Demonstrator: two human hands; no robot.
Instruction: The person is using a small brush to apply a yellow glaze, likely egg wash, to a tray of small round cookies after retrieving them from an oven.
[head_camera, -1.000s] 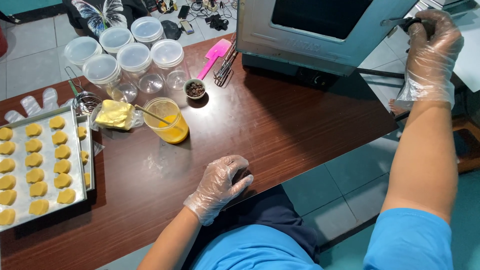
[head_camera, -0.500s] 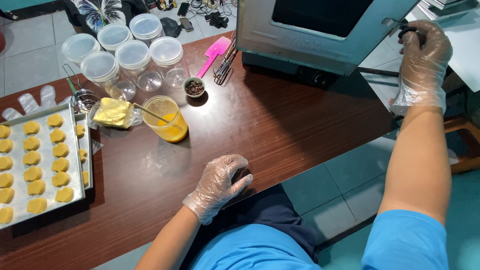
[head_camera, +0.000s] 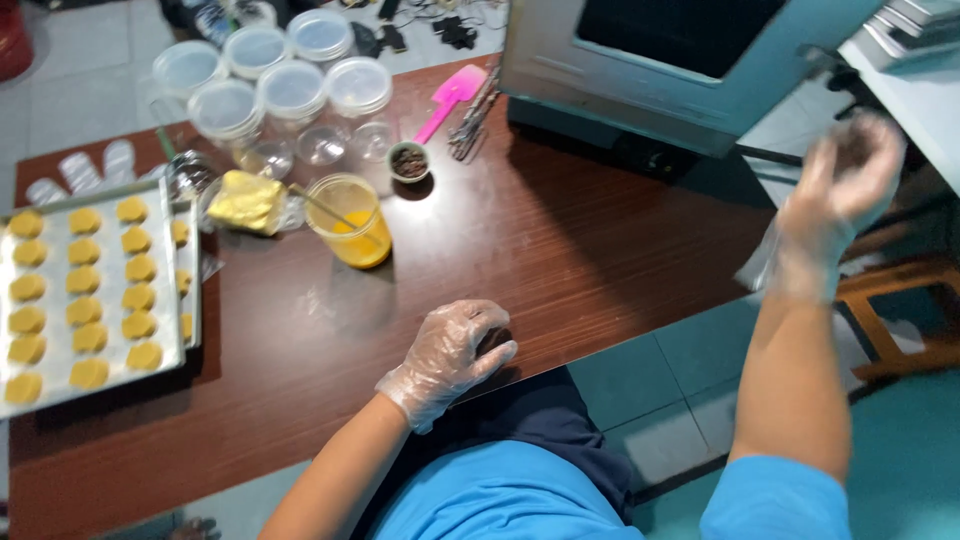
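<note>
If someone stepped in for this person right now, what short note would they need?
Left hand: gloved, resting on the near edge of the wooden table, holding nothing.
Right hand: gloved, raised by the oven at the right; blurred, grip unclear.
Baking tray at the table's left, filled with rows of yellow dough pieces.
Cup of yellow liquid, pink spatula and lidded clear containers behind.
Tray not yet in the oven.

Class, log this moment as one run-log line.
left hand: gloved, resting on dark wooden table edge | right hand: gloved, raised beside grey metal oven, blurred | metal tray of yellow cookies: far left
</note>
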